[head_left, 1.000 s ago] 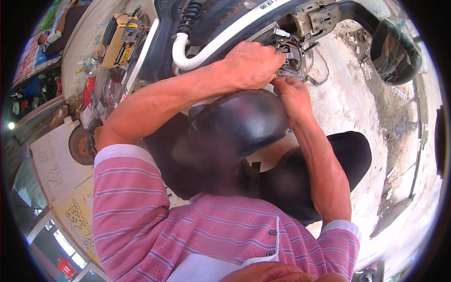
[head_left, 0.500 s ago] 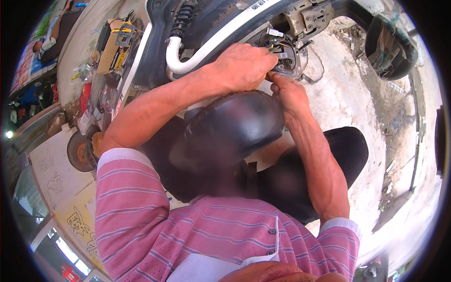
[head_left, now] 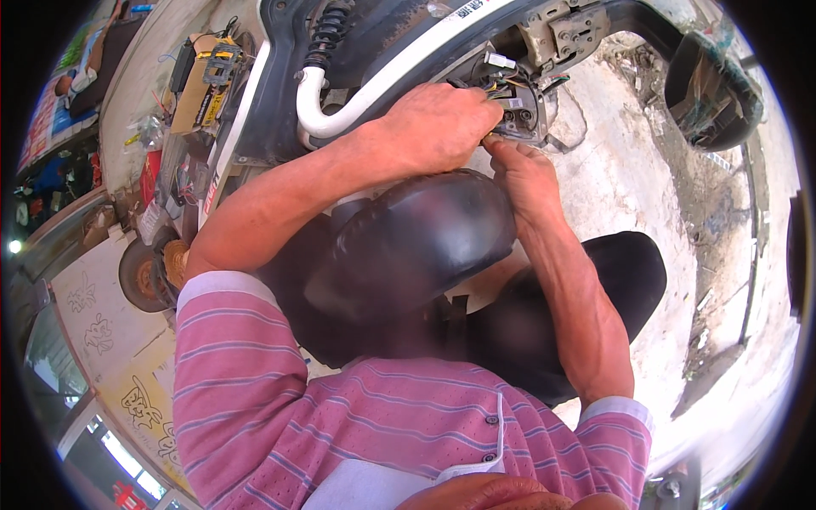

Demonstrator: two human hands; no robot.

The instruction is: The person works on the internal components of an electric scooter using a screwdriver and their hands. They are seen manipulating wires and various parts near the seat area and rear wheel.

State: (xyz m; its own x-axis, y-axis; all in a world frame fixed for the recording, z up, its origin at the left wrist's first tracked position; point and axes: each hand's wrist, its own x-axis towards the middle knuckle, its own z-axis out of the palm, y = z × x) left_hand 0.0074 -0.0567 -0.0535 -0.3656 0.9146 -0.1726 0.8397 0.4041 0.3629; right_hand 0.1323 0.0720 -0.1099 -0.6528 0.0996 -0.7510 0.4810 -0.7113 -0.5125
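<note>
My left hand point(head_left: 446, 125) reaches across with its fingers curled in at the edge of a grey metal unit point(head_left: 529, 119) with round terminals and loose coloured wires. Just beside it, my right hand point(head_left: 525, 174) has thumb and finger pinched together, close to the left fingertips. What either hand grips is too small or hidden to make out. A white connector point(head_left: 499, 61) sits above the wires. Below my hands is a shiny black rounded part point(head_left: 433, 223), like a fender, between my knees. A white bent tube point(head_left: 316, 106) and black coil spring point(head_left: 329, 38) belong to the vehicle frame.
A black rounded part in clear plastic point(head_left: 712, 93) stands out at the upper right. At the left are a cardboard box point(head_left: 197, 106) with tools on it, a small wheel point(head_left: 143, 276) and a board with painted characters point(head_left: 93, 306). Pale concrete floor point(head_left: 629, 195) lies to the right.
Both hands stay at the same spot on the metal unit. The right hand's fingers have shifted slightly, and the view has moved a little.
</note>
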